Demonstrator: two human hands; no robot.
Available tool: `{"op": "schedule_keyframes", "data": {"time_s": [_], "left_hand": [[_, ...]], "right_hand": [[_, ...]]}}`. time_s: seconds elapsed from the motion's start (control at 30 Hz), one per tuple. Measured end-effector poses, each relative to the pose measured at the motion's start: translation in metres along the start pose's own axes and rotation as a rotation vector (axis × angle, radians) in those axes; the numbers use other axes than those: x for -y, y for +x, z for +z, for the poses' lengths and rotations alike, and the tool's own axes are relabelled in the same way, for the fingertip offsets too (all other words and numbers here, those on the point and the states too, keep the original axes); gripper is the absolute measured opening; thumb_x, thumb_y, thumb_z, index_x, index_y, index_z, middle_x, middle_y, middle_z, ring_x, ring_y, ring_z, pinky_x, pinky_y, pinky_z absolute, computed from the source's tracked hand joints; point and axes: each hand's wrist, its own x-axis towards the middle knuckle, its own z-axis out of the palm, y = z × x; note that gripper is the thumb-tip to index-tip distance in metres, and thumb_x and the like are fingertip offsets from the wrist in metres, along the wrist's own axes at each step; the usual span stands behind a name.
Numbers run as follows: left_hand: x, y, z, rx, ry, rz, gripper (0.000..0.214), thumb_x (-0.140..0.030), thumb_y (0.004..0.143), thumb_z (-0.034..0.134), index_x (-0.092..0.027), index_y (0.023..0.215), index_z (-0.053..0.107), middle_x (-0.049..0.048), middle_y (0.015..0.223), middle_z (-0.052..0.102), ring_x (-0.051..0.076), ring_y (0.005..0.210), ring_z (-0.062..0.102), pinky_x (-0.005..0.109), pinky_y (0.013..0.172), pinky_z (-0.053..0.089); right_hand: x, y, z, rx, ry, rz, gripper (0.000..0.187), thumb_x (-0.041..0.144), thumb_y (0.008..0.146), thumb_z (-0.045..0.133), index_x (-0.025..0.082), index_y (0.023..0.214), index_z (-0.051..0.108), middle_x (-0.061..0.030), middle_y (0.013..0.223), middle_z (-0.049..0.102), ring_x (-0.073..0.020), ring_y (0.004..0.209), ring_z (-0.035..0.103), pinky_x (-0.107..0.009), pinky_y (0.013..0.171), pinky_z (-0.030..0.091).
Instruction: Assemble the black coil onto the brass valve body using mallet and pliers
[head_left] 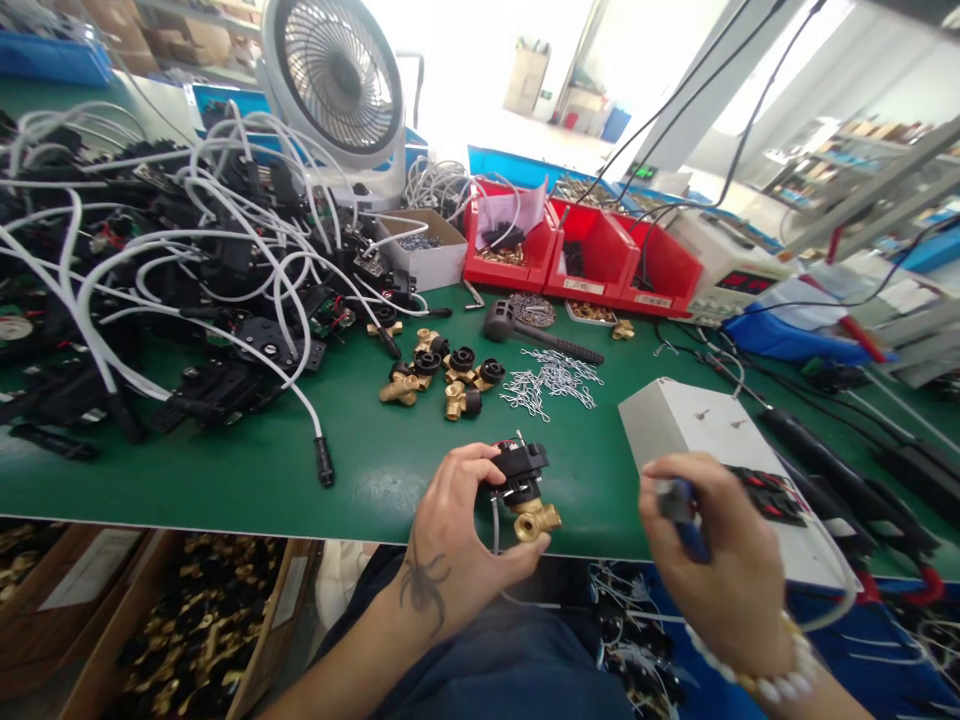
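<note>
My left hand (457,530) is closed around a black-and-brass valve assembly (525,485), held just above the near edge of the green table (375,460). A thin white wire hangs from it. My right hand (720,560) is closed on a blue-handled tool (686,515), a little to the right of the valve and apart from it. Several more brass valves with black caps (442,375) lie further back on the mat, beside a heap of small metal clips (551,380).
A big tangle of black parts with white cables (187,250) fills the left. A white fan (337,80), red bins (592,255), a mallet (540,335), a white box (705,430) and a power supply (735,270) stand around. Cardboard boxes of brass parts (195,620) sit below the table.
</note>
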Motion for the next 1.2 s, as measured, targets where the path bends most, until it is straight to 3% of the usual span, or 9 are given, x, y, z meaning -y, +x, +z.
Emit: {"op": "schedule_keyframes", "data": {"time_s": [0.13, 0.3, 0.47, 0.6, 0.77, 0.87, 0.97, 1.03, 1.2], "left_hand": [[-0.001, -0.001, -0.001, 0.010, 0.012, 0.000, 0.048, -0.016, 0.063, 0.079, -0.021, 0.101, 0.048, 0.0091, 0.118, 0.059, 0.025, 0.112, 0.060, 0.043, 0.092, 0.056], [-0.001, 0.000, -0.002, 0.018, -0.016, -0.017, 0.048, -0.018, 0.065, 0.078, -0.021, 0.103, 0.048, 0.0093, 0.119, 0.058, 0.024, 0.112, 0.060, 0.043, 0.092, 0.056], [0.001, 0.001, -0.003, 0.047, 0.024, 0.012, 0.050, -0.017, 0.065, 0.079, -0.022, 0.103, 0.047, 0.0093, 0.121, 0.059, 0.025, 0.114, 0.060, 0.044, 0.092, 0.055], [0.001, 0.002, -0.009, 0.034, 0.054, 0.018, 0.048, -0.020, 0.067, 0.079, -0.022, 0.102, 0.047, 0.0097, 0.121, 0.059, 0.025, 0.113, 0.061, 0.043, 0.091, 0.056], [-0.005, 0.005, -0.015, 0.064, 0.137, 0.111, 0.047, -0.021, 0.068, 0.080, -0.022, 0.101, 0.047, 0.0098, 0.120, 0.061, 0.025, 0.112, 0.063, 0.043, 0.092, 0.056], [-0.012, 0.007, -0.014, 0.086, 0.185, 0.190, 0.044, -0.021, 0.068, 0.080, -0.022, 0.100, 0.049, 0.0104, 0.121, 0.061, 0.025, 0.114, 0.062, 0.040, 0.092, 0.057], [-0.019, 0.009, -0.012, 0.074, 0.236, 0.312, 0.039, -0.023, 0.071, 0.079, -0.021, 0.100, 0.052, 0.0118, 0.121, 0.061, 0.025, 0.116, 0.062, 0.037, 0.094, 0.058], [-0.024, 0.010, -0.011, 0.064, 0.254, 0.374, 0.036, -0.025, 0.075, 0.078, -0.020, 0.100, 0.053, 0.0127, 0.121, 0.061, 0.025, 0.116, 0.062, 0.037, 0.096, 0.058], [-0.035, 0.005, -0.019, 0.161, 0.208, 0.396, 0.039, -0.034, 0.079, 0.077, -0.023, 0.108, 0.053, 0.0135, 0.131, 0.057, 0.028, 0.126, 0.056, 0.044, 0.104, 0.053]], "right_hand": [[-0.002, -0.002, 0.009, 0.327, -0.027, -0.081, 0.022, 0.008, 0.089, 0.041, 0.019, 0.100, 0.056, -0.0033, 0.078, 0.057, -0.0173, 0.062, 0.057, -0.026, 0.054, 0.044], [-0.002, -0.001, 0.007, 0.001, 0.049, 0.074, 0.015, 0.013, 0.091, 0.051, 0.021, 0.104, 0.054, -0.0027, 0.084, 0.059, -0.0163, 0.068, 0.057, -0.025, 0.060, 0.046], [0.000, -0.014, 0.025, 0.277, 0.094, 0.045, 0.018, 0.017, 0.094, 0.046, 0.019, 0.103, 0.061, -0.0045, 0.081, 0.060, -0.0181, 0.068, 0.060, -0.027, 0.059, 0.048], [-0.014, -0.022, 0.044, 0.163, 0.126, 0.271, 0.034, 0.044, 0.097, 0.053, 0.017, 0.117, 0.059, -0.0076, 0.089, 0.064, -0.0214, 0.076, 0.063, -0.032, 0.065, 0.054], [-0.024, -0.023, 0.053, 0.104, -0.012, 0.211, 0.051, 0.058, 0.093, 0.053, 0.017, 0.121, 0.063, -0.0186, 0.118, 0.060, -0.0356, 0.112, 0.055, -0.057, 0.093, 0.048], [-0.008, -0.019, 0.043, 0.054, 0.320, 0.374, 0.051, 0.057, 0.094, 0.053, 0.021, 0.130, 0.056, -0.0149, 0.122, 0.060, -0.0304, 0.115, 0.057, -0.052, 0.099, 0.047], [0.017, -0.013, 0.030, 0.260, 0.932, 0.594, 0.069, 0.061, 0.094, 0.051, 0.020, 0.147, 0.033, -0.0134, 0.114, 0.066, -0.0240, 0.101, 0.067, -0.041, 0.090, 0.055], [0.031, -0.010, 0.026, 0.333, 1.235, 0.685, 0.078, 0.059, 0.091, 0.057, 0.019, 0.149, 0.025, -0.0150, 0.120, 0.065, -0.0233, 0.106, 0.066, -0.039, 0.093, 0.054], [0.045, -0.009, 0.024, 0.179, 1.433, 0.845, 0.072, 0.045, 0.085, 0.071, 0.025, 0.143, 0.034, -0.0129, 0.123, 0.065, -0.0250, 0.111, 0.064, -0.042, 0.097, 0.053]]}}
